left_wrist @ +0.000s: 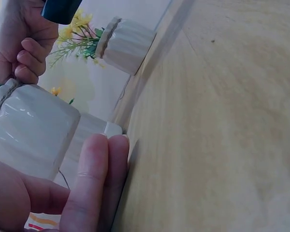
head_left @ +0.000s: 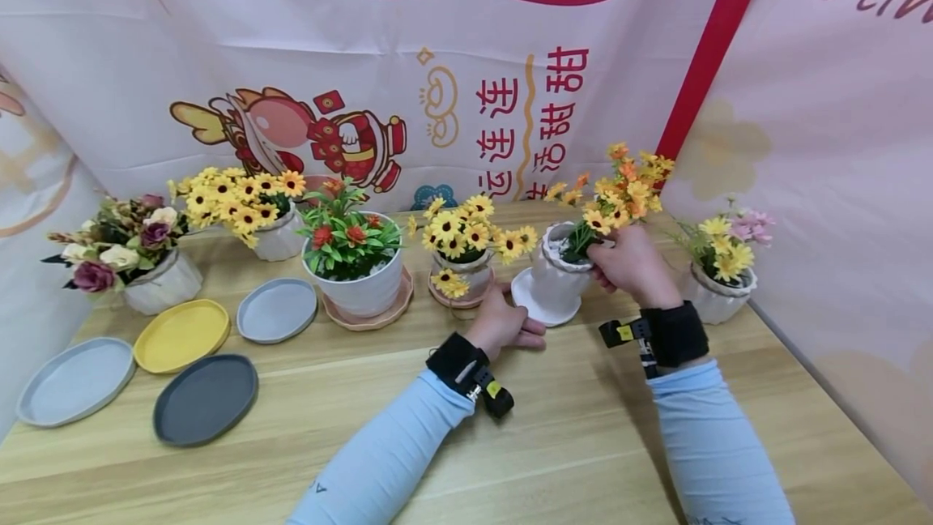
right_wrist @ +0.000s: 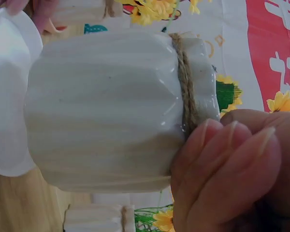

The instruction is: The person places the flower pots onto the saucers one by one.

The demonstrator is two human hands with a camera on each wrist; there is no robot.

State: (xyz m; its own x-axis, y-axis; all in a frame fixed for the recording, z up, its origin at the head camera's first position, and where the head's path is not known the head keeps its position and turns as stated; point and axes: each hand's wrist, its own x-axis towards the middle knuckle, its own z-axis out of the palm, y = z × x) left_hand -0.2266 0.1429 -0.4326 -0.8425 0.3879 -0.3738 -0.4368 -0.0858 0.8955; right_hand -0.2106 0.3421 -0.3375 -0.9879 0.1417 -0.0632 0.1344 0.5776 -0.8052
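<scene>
My right hand (head_left: 634, 266) grips the rim of a white ceramic flowerpot (head_left: 560, 275), its fingers curled over the twine-wrapped edge (right_wrist: 186, 87). Orange and yellow artificial flowers (head_left: 619, 193) rise from this pot. Its base overlaps a round white saucer (head_left: 526, 288) in the head view. At the saucer's near left edge is my left hand (head_left: 503, 322), low over the table with two fingers (left_wrist: 89, 181) extended side by side. Just left of that hand, a smaller pot of yellow daisies (head_left: 474, 270) stands on a pinkish saucer (head_left: 437, 288).
To the right stands a pot with yellow and pink flowers (head_left: 722, 290). Further left are a red-flowered pot (head_left: 364, 282) on a pink saucer, a daisy pot (head_left: 280, 237) and a rose pot (head_left: 164, 282). Yellow (head_left: 182, 336), dark grey (head_left: 206, 399) and two light grey saucers (head_left: 277, 310) lie at left.
</scene>
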